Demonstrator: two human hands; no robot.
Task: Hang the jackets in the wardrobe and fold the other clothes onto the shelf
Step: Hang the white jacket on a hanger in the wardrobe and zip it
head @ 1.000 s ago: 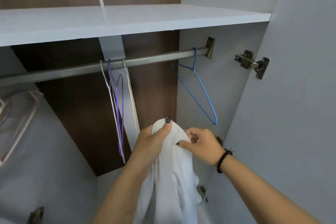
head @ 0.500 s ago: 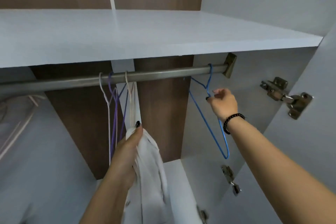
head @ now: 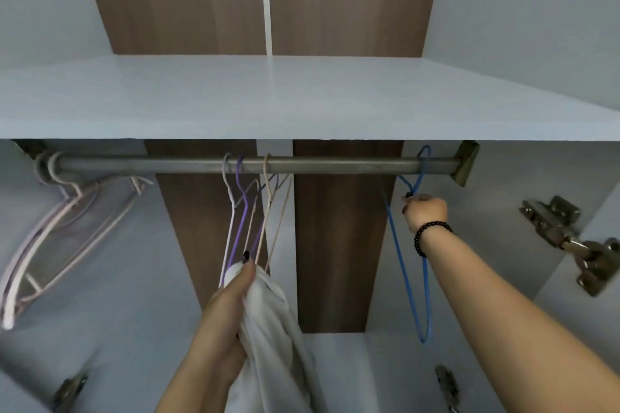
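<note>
A white garment (head: pixel 271 329) hangs bunched from my left hand (head: pixel 228 308), which grips its top below the middle of the wardrobe rail (head: pixel 335 164). My right hand (head: pixel 424 211), a black bead bracelet on its wrist, is closed around the neck of a blue wire hanger (head: pixel 407 265) that hooks over the rail near its right end. The pale shelf (head: pixel 302 100) lies just above the rail.
Several thin hangers, white, purple and beige (head: pixel 246 211), hang mid-rail just above my left hand. Pale pink plastic hangers (head: pixel 57 238) hang tilted at the rail's left end. The open right door carries a metal hinge (head: pixel 570 241). Brown back panels stand behind.
My right hand left the white garment, rose to the blue hanger and closed on its neck. The view tilted upward, showing more of the shelf. My left hand keeps the garment.
</note>
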